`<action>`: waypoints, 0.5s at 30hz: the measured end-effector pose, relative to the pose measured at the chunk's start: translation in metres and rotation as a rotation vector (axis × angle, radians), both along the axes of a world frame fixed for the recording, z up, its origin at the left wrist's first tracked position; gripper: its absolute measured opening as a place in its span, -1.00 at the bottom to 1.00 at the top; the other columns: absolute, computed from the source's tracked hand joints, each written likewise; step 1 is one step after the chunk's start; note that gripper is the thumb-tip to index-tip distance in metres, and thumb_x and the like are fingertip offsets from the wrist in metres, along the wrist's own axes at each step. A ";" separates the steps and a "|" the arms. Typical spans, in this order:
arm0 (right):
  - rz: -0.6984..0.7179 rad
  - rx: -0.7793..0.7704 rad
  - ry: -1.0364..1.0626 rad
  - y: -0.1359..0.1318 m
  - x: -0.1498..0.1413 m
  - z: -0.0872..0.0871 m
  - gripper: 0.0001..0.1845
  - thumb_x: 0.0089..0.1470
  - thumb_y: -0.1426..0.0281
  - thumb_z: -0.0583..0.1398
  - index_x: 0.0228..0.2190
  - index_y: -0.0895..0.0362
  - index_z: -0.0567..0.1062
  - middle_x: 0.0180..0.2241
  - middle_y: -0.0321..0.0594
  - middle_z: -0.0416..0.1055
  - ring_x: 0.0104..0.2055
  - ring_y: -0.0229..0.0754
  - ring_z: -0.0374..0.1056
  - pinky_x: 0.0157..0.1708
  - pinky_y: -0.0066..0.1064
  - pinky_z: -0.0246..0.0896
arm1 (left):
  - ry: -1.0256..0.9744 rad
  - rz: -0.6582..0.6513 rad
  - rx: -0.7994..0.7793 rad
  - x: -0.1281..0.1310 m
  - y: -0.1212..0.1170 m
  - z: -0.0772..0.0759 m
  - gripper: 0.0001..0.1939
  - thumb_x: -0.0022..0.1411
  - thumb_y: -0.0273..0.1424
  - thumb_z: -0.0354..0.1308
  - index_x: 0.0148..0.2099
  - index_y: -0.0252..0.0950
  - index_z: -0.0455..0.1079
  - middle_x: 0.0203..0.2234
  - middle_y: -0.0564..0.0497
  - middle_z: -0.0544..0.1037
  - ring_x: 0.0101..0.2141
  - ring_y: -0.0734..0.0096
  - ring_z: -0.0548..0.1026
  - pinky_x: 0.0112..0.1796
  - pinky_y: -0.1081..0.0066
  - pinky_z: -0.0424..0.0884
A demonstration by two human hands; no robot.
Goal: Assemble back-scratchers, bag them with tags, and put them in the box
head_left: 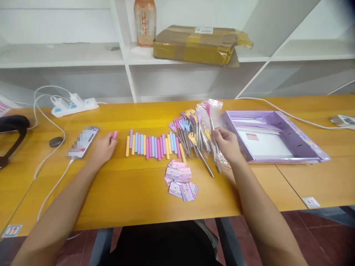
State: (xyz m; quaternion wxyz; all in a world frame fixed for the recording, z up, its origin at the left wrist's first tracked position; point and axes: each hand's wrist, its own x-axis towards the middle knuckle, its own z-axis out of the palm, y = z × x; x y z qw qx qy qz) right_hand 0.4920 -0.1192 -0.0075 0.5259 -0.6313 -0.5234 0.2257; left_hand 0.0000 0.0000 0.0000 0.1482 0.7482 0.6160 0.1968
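My left hand is closed around a pink handle sleeve, whose end pokes out above the fingers. To its right lies a row of sleeves in pink, blue, purple and yellow. Pinched in my right hand is a back scratcher with a pink claw head and a metal rod. Beside that hand is a pile of back scratchers with claws of several colours, partly over a clear plastic bag. Small printed cards are heaped in front of the row.
A purple open box stands on the right, with a purple back scratcher inside. On the left are a phone, a black mouse-like object, cables and a power strip. The shelf behind holds a taped carton and an orange bottle.
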 end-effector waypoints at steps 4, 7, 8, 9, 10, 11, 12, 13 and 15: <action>0.005 0.093 0.373 0.008 -0.015 0.007 -0.48 0.14 -0.16 0.36 -0.37 0.02 0.45 -0.62 -0.47 0.05 -0.59 -0.29 -0.05 -0.59 -0.40 -0.13 | -0.249 -0.172 -0.063 0.030 -0.031 0.014 -0.70 0.56 -0.14 -0.12 -0.18 -0.17 0.27 -0.43 0.05 0.49 -0.40 0.26 0.47 -0.29 0.29 0.33; 0.156 0.060 0.515 0.012 -0.040 0.012 -0.53 0.10 -0.05 0.46 -0.35 0.02 0.45 -0.61 -0.51 -0.01 -0.60 -0.33 -0.12 -0.60 -0.42 -0.21 | -0.300 -0.391 -0.135 0.069 -0.059 0.013 -0.66 0.59 -0.09 -0.04 -0.02 -0.20 0.41 -0.36 0.04 0.54 -0.36 0.28 0.49 -0.25 0.30 0.37; 0.215 0.031 0.535 0.012 -0.050 0.013 -0.56 0.09 0.00 0.47 -0.34 0.03 0.47 -0.61 -0.51 0.01 -0.60 -0.34 -0.11 -0.59 -0.42 -0.22 | -0.326 -0.456 -0.142 0.081 -0.067 0.009 -0.66 0.59 -0.09 -0.01 -0.01 -0.21 0.43 -0.33 0.02 0.55 -0.33 0.29 0.49 -0.22 0.31 0.38; 0.271 -0.001 0.554 0.013 -0.060 0.012 -0.59 0.11 0.03 0.47 -0.32 0.04 0.50 -0.62 -0.51 0.03 -0.61 -0.35 -0.10 -0.59 -0.42 -0.22 | -0.379 -0.490 -0.137 0.091 -0.074 0.004 -0.66 0.60 -0.10 -0.01 0.00 -0.22 0.45 -0.28 0.00 0.57 -0.30 0.29 0.50 -0.20 0.31 0.40; 0.317 -0.029 0.576 0.012 -0.069 0.010 -0.62 0.13 0.05 0.46 -0.30 0.05 0.52 -0.63 -0.51 0.06 -0.62 -0.35 -0.09 -0.59 -0.42 -0.22 | -0.428 -0.510 -0.126 0.100 -0.079 -0.002 -0.66 0.60 -0.11 0.01 0.02 -0.23 0.46 -0.22 -0.03 0.59 -0.25 0.28 0.53 -0.17 0.31 0.42; 0.354 -0.052 0.603 0.012 -0.077 0.007 -0.63 0.16 0.04 0.43 -0.28 0.05 0.54 -0.64 -0.50 0.10 -0.63 -0.35 -0.07 -0.59 -0.41 -0.21 | -0.462 -0.528 -0.120 0.106 -0.083 -0.008 -0.66 0.61 -0.12 0.01 0.04 -0.23 0.48 -0.17 -0.05 0.60 -0.18 0.26 0.55 -0.11 0.30 0.44; 0.381 -0.069 0.634 0.010 -0.083 0.004 -0.63 0.18 0.02 0.40 -0.27 0.06 0.55 -0.63 -0.48 0.14 -0.64 -0.36 -0.06 -0.60 -0.41 -0.21 | -0.488 -0.548 -0.117 0.109 -0.085 -0.014 -0.66 0.62 -0.12 0.01 0.07 -0.22 0.50 -0.13 -0.07 0.61 -0.13 0.25 0.56 -0.07 0.29 0.45; 0.396 -0.078 0.667 0.009 -0.089 -0.001 -0.62 0.21 0.00 0.37 -0.25 0.06 0.55 -0.62 -0.47 0.19 -0.64 -0.35 -0.05 -0.60 -0.41 -0.21 | -0.500 -0.568 -0.118 0.111 -0.087 -0.020 -0.65 0.63 -0.13 0.01 0.09 -0.22 0.51 -0.09 -0.08 0.62 -0.09 0.24 0.57 -0.02 0.28 0.46; 0.400 -0.088 0.714 0.003 -0.096 -0.009 -0.62 0.26 -0.01 0.31 -0.24 0.07 0.55 -0.60 -0.44 0.24 -0.65 -0.34 -0.01 -0.61 -0.40 -0.19 | -0.511 -0.609 -0.130 0.109 -0.089 -0.028 -0.63 0.64 -0.14 0.00 0.16 -0.21 0.52 -0.06 -0.10 0.64 -0.06 0.23 0.59 0.02 0.27 0.47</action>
